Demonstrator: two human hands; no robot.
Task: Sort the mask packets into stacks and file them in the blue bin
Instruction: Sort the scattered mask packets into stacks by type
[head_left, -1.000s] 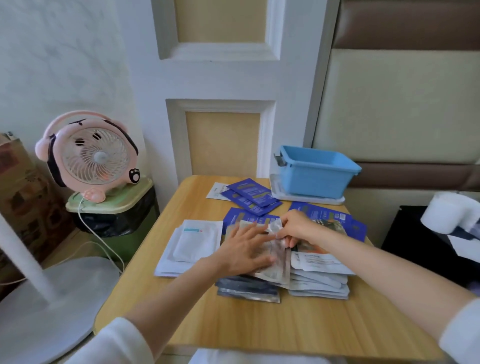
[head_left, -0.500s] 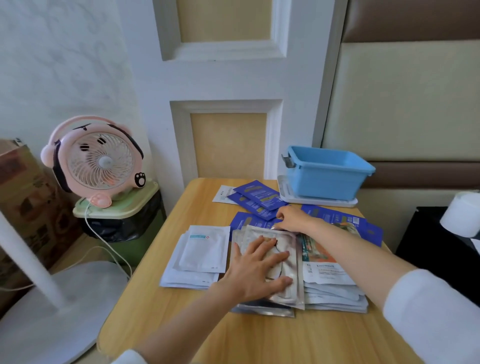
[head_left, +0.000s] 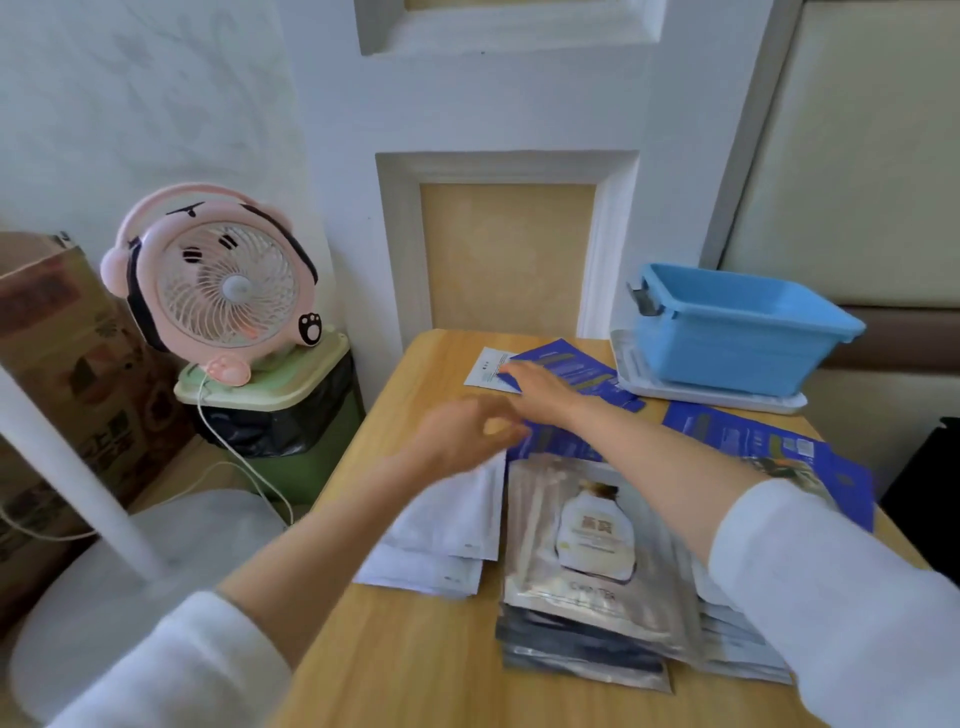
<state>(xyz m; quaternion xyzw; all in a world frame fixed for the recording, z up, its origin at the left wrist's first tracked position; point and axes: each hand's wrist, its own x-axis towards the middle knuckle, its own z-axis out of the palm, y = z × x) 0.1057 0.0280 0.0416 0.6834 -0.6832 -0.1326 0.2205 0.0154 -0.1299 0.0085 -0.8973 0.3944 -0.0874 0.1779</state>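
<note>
On the wooden table (head_left: 415, 660) lie sorted piles: a white packet stack (head_left: 441, 535) at left, a silver packet stack (head_left: 587, 545) in the middle, and dark blue packets (head_left: 769, 441) at right. More dark blue packets (head_left: 576, 366) and one white packet (head_left: 483, 366) lie at the far edge. My right hand (head_left: 540, 387) reaches across, fingers stretched onto those far blue packets. My left hand (head_left: 467, 436), blurred by motion, hovers over the white stack's far corner with nothing seen in it. The blue bin (head_left: 737, 332) stands at the far right on its white lid (head_left: 701, 397).
A pink desk fan (head_left: 223, 291) sits on a green lidded trash can (head_left: 280, 415) left of the table, its cord hanging down. A cardboard box (head_left: 57, 364) and a white fan stand (head_left: 78, 493) are further left. The wall panel is right behind the table.
My left hand lifted off the silver stack and moved left and away. My right hand reached further out to the far blue packets. The camera moved closer.
</note>
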